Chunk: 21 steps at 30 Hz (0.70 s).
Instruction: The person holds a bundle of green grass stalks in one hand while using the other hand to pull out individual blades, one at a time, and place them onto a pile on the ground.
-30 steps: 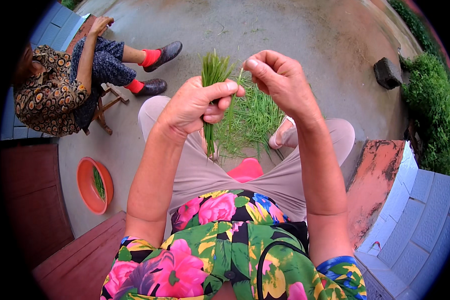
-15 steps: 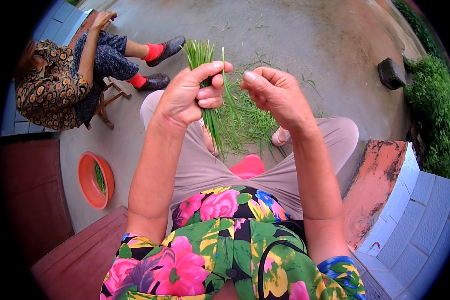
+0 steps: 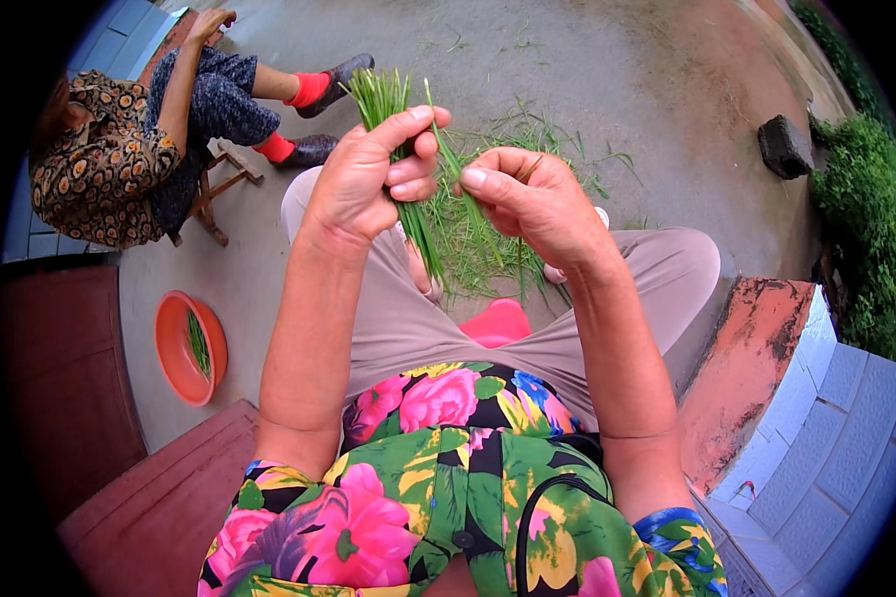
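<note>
While left fingers [image 3: 412,181] clasp green stalks [image 3: 379,99], right fingers [image 3: 504,161], earlier clear, now pinch a strand [image 3: 451,159]

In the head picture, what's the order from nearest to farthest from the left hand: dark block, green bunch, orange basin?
From the left hand:
1. Green bunch: held in it.
2. Orange basin: on the ground, to the left.
3. Dark block: far over to the right.

Right fingers [image 3: 498,160] now touching green stalk [image 3: 450,156]; moment ago, apart.
</note>
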Each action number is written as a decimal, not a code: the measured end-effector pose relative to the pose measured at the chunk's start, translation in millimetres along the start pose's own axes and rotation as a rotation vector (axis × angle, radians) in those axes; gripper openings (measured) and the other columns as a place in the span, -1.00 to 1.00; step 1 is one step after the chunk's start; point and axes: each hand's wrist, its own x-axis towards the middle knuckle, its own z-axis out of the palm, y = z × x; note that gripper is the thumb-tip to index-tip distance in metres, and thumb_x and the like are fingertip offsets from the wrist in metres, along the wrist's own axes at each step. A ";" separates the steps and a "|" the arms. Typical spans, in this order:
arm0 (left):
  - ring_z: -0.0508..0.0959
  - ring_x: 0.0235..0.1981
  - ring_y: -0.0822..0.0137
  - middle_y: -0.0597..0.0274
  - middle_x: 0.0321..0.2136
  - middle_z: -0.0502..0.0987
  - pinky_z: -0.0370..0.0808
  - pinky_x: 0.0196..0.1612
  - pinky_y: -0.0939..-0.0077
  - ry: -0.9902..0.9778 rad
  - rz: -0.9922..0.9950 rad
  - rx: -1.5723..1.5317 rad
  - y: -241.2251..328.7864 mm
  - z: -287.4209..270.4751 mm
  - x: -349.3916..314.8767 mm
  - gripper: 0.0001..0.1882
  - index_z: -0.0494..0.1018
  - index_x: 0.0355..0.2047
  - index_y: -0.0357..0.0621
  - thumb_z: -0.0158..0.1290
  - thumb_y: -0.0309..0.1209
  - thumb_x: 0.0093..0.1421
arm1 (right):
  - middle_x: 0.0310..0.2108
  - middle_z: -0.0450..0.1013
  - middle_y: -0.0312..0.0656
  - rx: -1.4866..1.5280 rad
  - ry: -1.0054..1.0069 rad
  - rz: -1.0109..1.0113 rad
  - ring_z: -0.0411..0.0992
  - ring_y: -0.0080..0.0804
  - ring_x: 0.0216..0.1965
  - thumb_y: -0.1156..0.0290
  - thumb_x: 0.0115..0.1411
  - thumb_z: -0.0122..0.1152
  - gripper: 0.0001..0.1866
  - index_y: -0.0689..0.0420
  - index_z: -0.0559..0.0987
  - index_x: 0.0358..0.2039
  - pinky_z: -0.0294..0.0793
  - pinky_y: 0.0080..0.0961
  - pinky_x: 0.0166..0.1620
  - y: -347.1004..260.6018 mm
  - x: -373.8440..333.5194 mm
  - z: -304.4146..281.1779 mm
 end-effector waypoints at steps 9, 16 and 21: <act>0.13 -0.81 0.64 0.35 -0.69 0.36 0.09 -0.75 0.76 0.043 0.068 -0.025 2.2 -4.3 -3.9 -0.84 0.37 -0.40 -0.30 -0.05 -0.44 0.06 | -0.70 0.27 -0.45 -0.048 -0.032 -0.005 0.13 -0.78 -0.70 0.25 0.01 0.11 -0.78 0.17 0.46 -0.56 0.09 -0.80 -0.66 1.3 -1.5 6.4; 0.14 -0.80 0.64 0.34 -0.68 0.36 0.09 -0.75 0.76 0.073 0.130 0.032 3.4 -6.0 -6.0 -0.84 0.39 -0.40 -0.30 -0.04 -0.43 0.05 | -0.69 0.28 -0.45 0.023 -0.039 0.035 0.12 -0.78 -0.70 0.27 0.00 0.12 -0.78 0.18 0.46 -0.54 0.08 -0.79 -0.66 6.1 0.2 5.8; 0.14 -0.81 0.67 0.33 -0.68 0.36 0.09 -0.75 0.77 0.248 0.302 0.249 -2.5 1.2 -5.9 -0.84 0.41 -0.43 -0.30 0.00 -0.43 0.03 | -0.72 0.25 -0.47 -0.046 0.074 0.019 0.05 -0.80 -0.76 0.32 0.02 0.11 -0.84 0.14 0.46 -0.53 -0.02 -0.84 -0.70 7.0 0.9 7.5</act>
